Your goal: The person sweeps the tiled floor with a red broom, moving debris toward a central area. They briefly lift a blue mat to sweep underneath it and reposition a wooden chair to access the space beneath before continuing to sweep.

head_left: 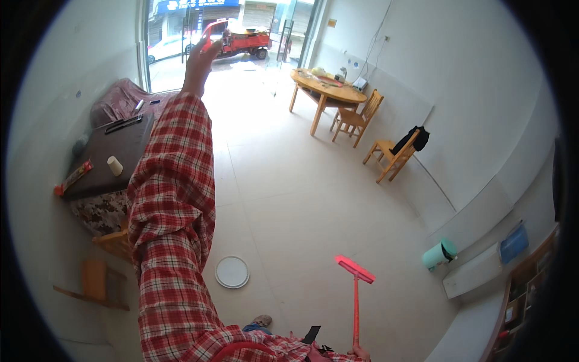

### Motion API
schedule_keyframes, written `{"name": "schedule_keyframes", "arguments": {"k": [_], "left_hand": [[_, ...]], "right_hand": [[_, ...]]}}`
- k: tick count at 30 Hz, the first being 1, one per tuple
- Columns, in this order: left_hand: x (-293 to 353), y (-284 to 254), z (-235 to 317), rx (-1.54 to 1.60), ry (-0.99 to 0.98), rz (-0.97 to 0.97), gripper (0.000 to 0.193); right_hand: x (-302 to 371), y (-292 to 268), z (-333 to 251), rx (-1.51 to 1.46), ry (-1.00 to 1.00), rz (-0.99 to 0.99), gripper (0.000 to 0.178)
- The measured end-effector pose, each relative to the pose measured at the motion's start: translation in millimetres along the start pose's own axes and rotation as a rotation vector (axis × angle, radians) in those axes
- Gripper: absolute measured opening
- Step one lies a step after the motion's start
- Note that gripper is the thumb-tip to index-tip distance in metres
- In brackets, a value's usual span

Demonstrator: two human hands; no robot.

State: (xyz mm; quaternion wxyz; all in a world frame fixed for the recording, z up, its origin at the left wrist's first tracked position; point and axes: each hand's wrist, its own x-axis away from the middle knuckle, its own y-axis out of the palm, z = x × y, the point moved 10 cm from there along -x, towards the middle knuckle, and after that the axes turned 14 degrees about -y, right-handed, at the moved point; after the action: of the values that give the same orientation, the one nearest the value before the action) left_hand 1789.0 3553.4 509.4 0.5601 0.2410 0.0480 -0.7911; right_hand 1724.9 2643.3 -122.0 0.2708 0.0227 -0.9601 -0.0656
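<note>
The left arm in its red plaid sleeve (175, 199) is pointing forward and up past the head, nearly straight, and is covering part of the room. The left hand (202, 66) is showing against the bright doorway (241, 90), its fingers standing apart and holding nothing visible. The right hand (360, 353) is sitting low at the bottom edge, its fingers wrapping around the handle of a red broom (356, 301). The broom is reaching forward from that hand, its pinkish head (354, 269) lying over the tiled floor (289, 223).

A white round object (232, 272) is lying on the floor near the sleeve, left of the broom. Further right, a mint-green bin (439, 254) is standing near the wall. Beyond, two wooden chairs are standing by a round wooden surface (338, 92); the nearer chair (392, 155) is carrying a black cloth (413, 140). On the left, a dark-covered surface (96, 158) is bearing a pale cup (114, 166).
</note>
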Motion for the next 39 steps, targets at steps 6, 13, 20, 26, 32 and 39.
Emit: {"name": "schedule_keyframes", "arguments": {"k": [6,13,20,26,32,39], "left_hand": [[77,61,-276,-0.649,-0.168,-0.204,0.038],[637,-47,-588,-0.838,-1.283,-1.144,0.034],[904,62,-311,-0.421,-0.741,-2.195,0.041],[951,86,-301,-0.662,-0.732,-2.047,0.038],[1049,-34,-303,-0.714,-0.591,-2.209,0.028],[1258,-177,-253,-0.873,0.121,-2.773,0.03]], "right_hand": [[-14,15,-2,-0.1,-0.028,-0.007,0.033],[40,3,61,-0.116,0.133,0.186,0.031],[190,-33,151,-0.058,0.011,0.391,0.027],[384,1,274,-0.225,-0.106,0.643,0.029],[554,49,301,-0.006,-0.153,0.929,0.048],[699,98,428,-0.455,0.088,1.297,0.042]]}}
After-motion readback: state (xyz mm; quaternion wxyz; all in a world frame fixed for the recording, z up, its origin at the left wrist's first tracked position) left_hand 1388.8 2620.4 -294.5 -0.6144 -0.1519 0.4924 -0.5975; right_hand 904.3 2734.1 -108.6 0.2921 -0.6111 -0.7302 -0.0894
